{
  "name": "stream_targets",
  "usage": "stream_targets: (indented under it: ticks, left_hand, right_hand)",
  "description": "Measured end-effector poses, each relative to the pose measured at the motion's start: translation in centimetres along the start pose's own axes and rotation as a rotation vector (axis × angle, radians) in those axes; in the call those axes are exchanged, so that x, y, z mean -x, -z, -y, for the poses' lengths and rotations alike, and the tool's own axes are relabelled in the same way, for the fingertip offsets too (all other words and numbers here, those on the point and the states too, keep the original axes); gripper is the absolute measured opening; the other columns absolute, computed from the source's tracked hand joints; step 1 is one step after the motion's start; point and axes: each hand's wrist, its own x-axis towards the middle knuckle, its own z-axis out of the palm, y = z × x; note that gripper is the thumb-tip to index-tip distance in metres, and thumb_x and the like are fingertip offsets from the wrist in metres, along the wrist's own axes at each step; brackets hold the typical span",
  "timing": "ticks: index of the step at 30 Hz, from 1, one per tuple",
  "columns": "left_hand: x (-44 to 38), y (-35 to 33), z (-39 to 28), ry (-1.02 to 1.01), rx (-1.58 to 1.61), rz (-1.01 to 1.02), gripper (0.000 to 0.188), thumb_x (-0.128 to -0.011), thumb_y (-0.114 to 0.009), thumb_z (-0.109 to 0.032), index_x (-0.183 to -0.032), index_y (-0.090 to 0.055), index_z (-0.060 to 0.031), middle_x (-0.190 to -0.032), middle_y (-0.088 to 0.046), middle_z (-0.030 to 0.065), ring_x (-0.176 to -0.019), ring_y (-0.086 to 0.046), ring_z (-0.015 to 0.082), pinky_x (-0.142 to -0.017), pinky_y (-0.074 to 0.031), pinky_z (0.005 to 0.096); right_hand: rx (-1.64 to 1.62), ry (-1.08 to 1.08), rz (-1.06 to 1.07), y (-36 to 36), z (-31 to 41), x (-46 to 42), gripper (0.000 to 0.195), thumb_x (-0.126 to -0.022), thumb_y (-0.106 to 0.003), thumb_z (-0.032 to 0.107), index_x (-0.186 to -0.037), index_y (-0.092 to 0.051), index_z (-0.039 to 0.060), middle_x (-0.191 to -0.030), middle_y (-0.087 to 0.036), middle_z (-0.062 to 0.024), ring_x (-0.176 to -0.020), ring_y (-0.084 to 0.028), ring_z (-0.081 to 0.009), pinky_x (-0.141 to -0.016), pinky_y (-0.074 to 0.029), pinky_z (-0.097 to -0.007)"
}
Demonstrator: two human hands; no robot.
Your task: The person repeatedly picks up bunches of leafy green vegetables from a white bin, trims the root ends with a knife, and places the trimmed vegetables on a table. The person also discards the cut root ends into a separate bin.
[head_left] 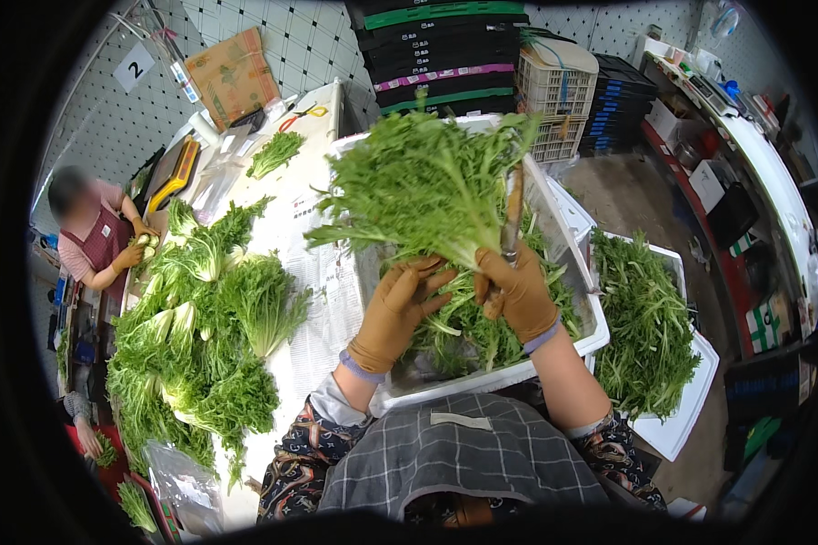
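Observation:
My right hand [518, 289], in a tan glove, grips a knife [512, 204] whose brownish blade points up, and the stem end of a leafy head of frisée-like greens [422, 184]. Just left of the stems is my left hand [402, 310], also gloved, with its fingers spread and slightly curled. Whether its fingertips touch the lower leaves I cannot tell. Below both hands, a white foam box [589, 327] holds loose green leaves [477, 334]. On the table to the left lies a large pile of similar leafy heads [198, 327].
A newspaper-covered table [313, 300] bears scissors [303, 118], a yellow scale [177, 174] and plastic bags [187, 477]. A co-worker [95, 231] handles vegetables at the far left; another person's hand [88, 439] is below. Right stands a second foam box with greens [644, 327]; stacked crates [443, 54] rise behind.

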Motion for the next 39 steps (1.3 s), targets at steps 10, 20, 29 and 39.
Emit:
stream_targets:
  ticks: [10,20,29,39]
  left_hand:
    - [-0.6,-1.1,-0.5,0.014,0.168,0.002,0.053,-0.101,-0.041,-0.034,-0.14,-0.035,0.0025,-0.139,-0.046,0.0205,-0.126,-0.048,0.0334,-0.111,-0.035,0.0456]
    - [-0.9,-1.6,-1.1,-0.02,0.281,-0.06,0.052,-0.103,-0.039,-0.031,-0.141,-0.032,0.004,-0.14,-0.046,0.0221,-0.125,-0.05,0.0331,-0.104,-0.044,0.0443]
    - [-0.3,-1.1,-0.4,-0.025,-0.046,-0.144,0.047,-0.101,-0.048,-0.03,-0.134,-0.044,0.003,-0.13,-0.055,0.0153,-0.113,-0.059,0.0243,-0.095,-0.051,0.0344]
    - [0.2,-1.4,0.1,-0.004,-0.032,-0.151,0.037,-0.097,-0.058,-0.023,-0.126,-0.053,0.0001,-0.12,-0.061,0.01,-0.105,-0.062,0.0207,-0.089,-0.052,0.0342]
  right_hand:
    - [0.222,0.183,0.016,-1.1,-1.6,0.6,0.032,-0.083,-0.076,0.017,-0.109,-0.065,-0.001,-0.086,-0.063,-0.003,-0.075,-0.059,-0.0078,-0.065,-0.049,-0.0218]
    - [-0.41,0.069,-0.178,2.1,-2.4,-0.2,0.027,-0.084,-0.07,0.015,-0.105,-0.062,0.0002,-0.08,-0.063,-0.0054,-0.067,-0.058,-0.0094,-0.053,-0.045,-0.0246]
    - [0.344,0.219,-0.264,0.6,-2.3,0.0,0.034,-0.083,-0.073,0.015,-0.113,-0.063,0.003,-0.093,-0.069,-0.0086,-0.075,-0.065,-0.0137,-0.061,-0.053,-0.0254]
    - [0.54,0.392,-0.06,-0.3,-2.7,0.2,0.032,-0.083,-0.076,0.02,-0.108,-0.064,0.0033,-0.089,-0.066,-0.0056,-0.073,-0.062,-0.0126,-0.061,-0.049,-0.0245]
